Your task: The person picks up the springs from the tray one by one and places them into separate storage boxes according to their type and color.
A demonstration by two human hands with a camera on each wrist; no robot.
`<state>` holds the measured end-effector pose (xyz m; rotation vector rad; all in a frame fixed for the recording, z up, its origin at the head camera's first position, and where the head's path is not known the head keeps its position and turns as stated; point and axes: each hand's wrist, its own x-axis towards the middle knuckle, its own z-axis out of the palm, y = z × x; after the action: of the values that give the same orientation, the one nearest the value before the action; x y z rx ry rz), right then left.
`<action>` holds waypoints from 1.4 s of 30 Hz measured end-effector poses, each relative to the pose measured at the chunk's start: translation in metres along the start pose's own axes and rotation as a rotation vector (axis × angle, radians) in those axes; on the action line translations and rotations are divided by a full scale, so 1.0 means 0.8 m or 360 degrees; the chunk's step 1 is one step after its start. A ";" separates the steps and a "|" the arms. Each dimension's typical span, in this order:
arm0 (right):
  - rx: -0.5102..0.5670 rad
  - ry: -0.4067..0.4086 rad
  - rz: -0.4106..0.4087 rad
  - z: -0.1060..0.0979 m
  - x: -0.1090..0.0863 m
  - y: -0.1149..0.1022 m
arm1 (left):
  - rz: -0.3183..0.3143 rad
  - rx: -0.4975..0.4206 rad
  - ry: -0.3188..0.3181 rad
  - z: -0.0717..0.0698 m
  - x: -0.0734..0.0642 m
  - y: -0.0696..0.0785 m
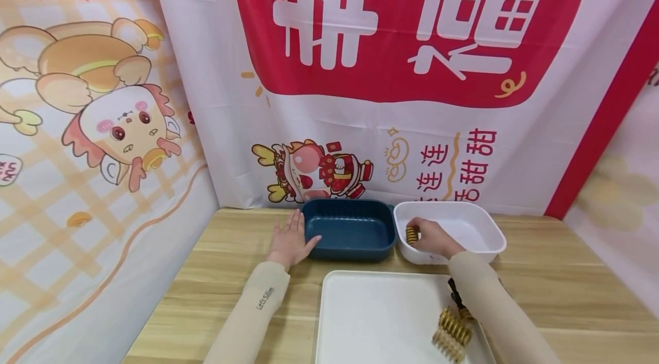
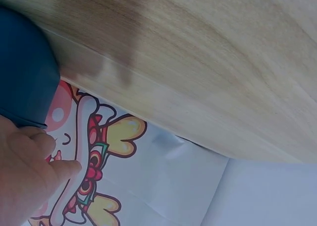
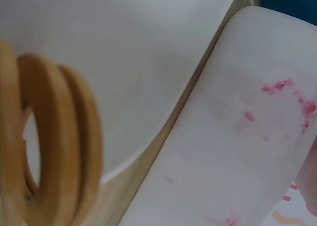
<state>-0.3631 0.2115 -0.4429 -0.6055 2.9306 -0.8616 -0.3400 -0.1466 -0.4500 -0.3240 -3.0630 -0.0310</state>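
In the head view my right hand point(image 1: 435, 237) pinches a brown ridged hair claw clip point(image 1: 412, 234) over the left part of the white basin point(image 1: 491, 238). Only a sliver of that hand point(image 3: 309, 179) shows in the right wrist view, beyond the basin's pink-marked outer wall point(image 3: 233, 122). With its fingers straight, my left hand point(image 1: 290, 240) rests against the left rim of the dark blue basin point(image 1: 350, 252). Several more claw clips point(image 1: 453, 329), brown and beige, lie on the white tray point(image 1: 376, 318); one looms large as brown loops point(image 3: 59, 137) near the right wrist camera.
The basins stand side by side at the back of the wooden table point(image 1: 216, 284), against a printed cloth point(image 1: 329, 118). Partly behind my right sleeve point(image 1: 494, 301), a black item point(image 1: 455, 294) lies at the tray's right edge. Another patterned cloth point(image 1: 92, 152) hangs at left.
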 end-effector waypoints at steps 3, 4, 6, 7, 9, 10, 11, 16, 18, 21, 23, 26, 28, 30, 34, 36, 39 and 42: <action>0.0013 -0.0022 0.0046 0.001 0.000 0.002 | -0.0001 0.0013 -0.0005 -0.001 0.000 0.000; 0.0020 -0.0029 0.0064 0.001 0.000 0.002 | -0.0003 0.0017 -0.0011 -0.001 0.000 0.000; 0.0028 -0.0044 0.0079 0.002 0.001 0.003 | -0.0005 0.0025 -0.0011 -0.002 0.000 0.000; 0.0033 -0.0046 0.0090 0.003 0.001 0.004 | -0.0007 0.0027 -0.0014 -0.002 -0.001 0.001; 0.0031 -0.0047 0.0082 0.003 0.002 0.005 | -0.0010 0.0041 -0.0023 -0.003 -0.001 0.001; 0.0028 -0.0046 0.0074 0.003 0.002 0.006 | -0.0011 0.0043 -0.0024 -0.003 -0.001 0.001; 0.0028 -0.0053 0.0077 0.003 0.002 0.006 | -0.0010 0.0041 -0.0020 -0.003 -0.001 0.001; 0.0033 -0.0064 0.0092 0.003 0.002 0.006 | -0.0007 0.0025 -0.0016 -0.005 -0.001 0.002; 0.0032 -0.0066 0.0091 0.004 0.003 0.007 | -0.0011 0.0027 -0.0016 -0.005 -0.001 0.002; 0.0024 -0.0072 0.0091 0.006 0.005 0.009 | -0.0019 0.0036 -0.0025 -0.005 -0.001 0.001; 0.0026 -0.0079 0.0101 0.006 0.005 0.010 | -0.0016 0.0044 -0.0027 -0.005 -0.001 0.001; 0.0031 -0.0099 0.0124 0.005 0.004 0.010 | -0.0007 0.0050 -0.0032 -0.004 -0.001 0.001; 0.0023 -0.0118 0.0129 0.004 0.004 0.010 | 0.0003 0.0051 -0.0031 -0.004 -0.001 0.002; -0.0004 -0.0131 0.0124 0.004 0.005 0.011 | 0.0011 0.0047 -0.0028 -0.004 -0.002 0.002; -0.0055 -0.0170 0.0110 0.005 0.008 0.014 | 0.0024 0.0050 -0.0033 -0.004 -0.003 0.002; -0.0067 -0.0185 0.0103 0.006 0.009 0.015 | 0.0022 0.0052 -0.0036 -0.004 -0.004 0.002; -0.0097 -0.0204 0.0037 0.006 0.010 0.016 | 0.0011 0.0051 -0.0040 -0.004 -0.005 0.001; -0.0126 -0.0216 -0.0018 0.005 0.011 0.016 | 0.0001 0.0047 -0.0039 -0.004 -0.006 0.001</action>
<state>-0.3753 0.2158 -0.4525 -0.6575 2.8526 -0.6787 -0.3353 -0.1468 -0.4467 -0.3257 -3.0844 0.0182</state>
